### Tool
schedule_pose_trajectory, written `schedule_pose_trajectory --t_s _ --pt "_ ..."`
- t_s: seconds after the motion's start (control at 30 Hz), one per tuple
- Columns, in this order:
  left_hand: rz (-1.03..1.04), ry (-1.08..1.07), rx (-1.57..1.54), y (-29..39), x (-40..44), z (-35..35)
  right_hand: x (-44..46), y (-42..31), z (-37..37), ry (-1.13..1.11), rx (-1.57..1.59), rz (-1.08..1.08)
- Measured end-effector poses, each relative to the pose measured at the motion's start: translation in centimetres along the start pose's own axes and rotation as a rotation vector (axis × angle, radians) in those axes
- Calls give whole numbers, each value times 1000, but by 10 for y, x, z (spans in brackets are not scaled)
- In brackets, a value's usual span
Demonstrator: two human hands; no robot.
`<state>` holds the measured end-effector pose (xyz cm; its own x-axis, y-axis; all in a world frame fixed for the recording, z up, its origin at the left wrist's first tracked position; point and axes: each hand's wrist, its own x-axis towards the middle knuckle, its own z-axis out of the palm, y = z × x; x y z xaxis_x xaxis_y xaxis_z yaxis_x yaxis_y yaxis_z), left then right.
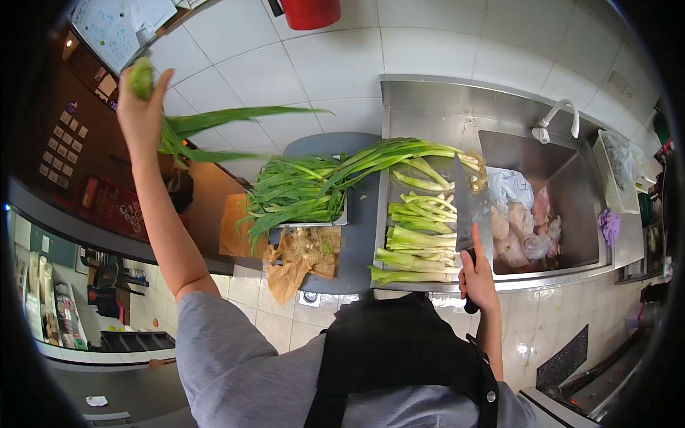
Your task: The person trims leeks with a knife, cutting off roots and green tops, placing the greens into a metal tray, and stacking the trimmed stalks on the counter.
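My left hand [143, 107], raised at the far left, grips a bunch of green leek tops [187, 130]; their long leaves trail to the right. My right hand [479, 282] holds a knife [465, 192] by its black handle, index finger stretched along it, with the broad blade pointing away from me. Beside the blade, trimmed leek stalks [417, 237] lie in a row on the steel drainboard [428, 118]. Behind them, long whole leeks [399, 148] stretch to their rooty ends [472, 165]. A metal tray [344, 215] is heaped with cut leek greens [296, 187].
The tray stands on a grey round surface [362, 246], near brown paper [282, 274] holding root trimmings [307, 246]. The sink [578, 246] at right contains raw meat [510, 246] and a plastic bag [508, 187]. A white tap [553, 123] and a basket [615, 175] are beyond.
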<state>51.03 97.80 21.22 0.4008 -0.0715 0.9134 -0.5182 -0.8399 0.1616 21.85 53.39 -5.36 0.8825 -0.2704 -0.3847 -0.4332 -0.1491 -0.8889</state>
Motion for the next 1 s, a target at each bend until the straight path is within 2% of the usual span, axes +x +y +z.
schedule_pose_trajectory --t_s 0.07,0.13,0.27,0.33,0.47,0.53,0.6,0.67,0.73,0.77,0.83,0.87,0.9,0.93,0.97,1.0 --pt "151 -125 101 -18 -17 32 -5 -4 3 44 2 4" --pt "307 -349 187 -36 -46 73 -8 -8 6 63 -14 1" --pt "386 -731 382 -72 -153 188 -17 -12 12 125 -43 -3" --pt "374 -897 335 -82 -218 240 -23 -16 14 156 -56 8" --pt "-5 -1393 87 -67 -311 293 -38 -15 14 223 -65 68" --pt "-38 -1445 93 -78 -351 320 -47 -13 12 239 -111 75" --pt "-80 -1496 129 -62 -353 333 -55 -13 10 263 -116 112" --pt "-42 -1013 160 -40 -344 340 -59 -3 9 281 -98 129" --pt "-47 -715 -106 40 -295 319 -60 5 6 309 -55 134" --pt "108 -524 -261 71 -288 322 -59 8 5 314 -47 133" --pt "202 -749 -544 134 -281 322 -58 11 4 323 -58 138" --pt "274 -945 -664 156 -289 331 -57 10 4 330 -53 139" --pt "354 -1213 -611 178 -292 334 -56 7 3 318 -64 114" --pt "502 -1274 -615 189 -304 347 -56 4 3 306 -77 92" --pt "509 -1277 -622 192 -322 359 -56 3 1 314 -74 97" --pt "506 -1164 -542 195 -342 372 -56 2 -1 306 -75 93"
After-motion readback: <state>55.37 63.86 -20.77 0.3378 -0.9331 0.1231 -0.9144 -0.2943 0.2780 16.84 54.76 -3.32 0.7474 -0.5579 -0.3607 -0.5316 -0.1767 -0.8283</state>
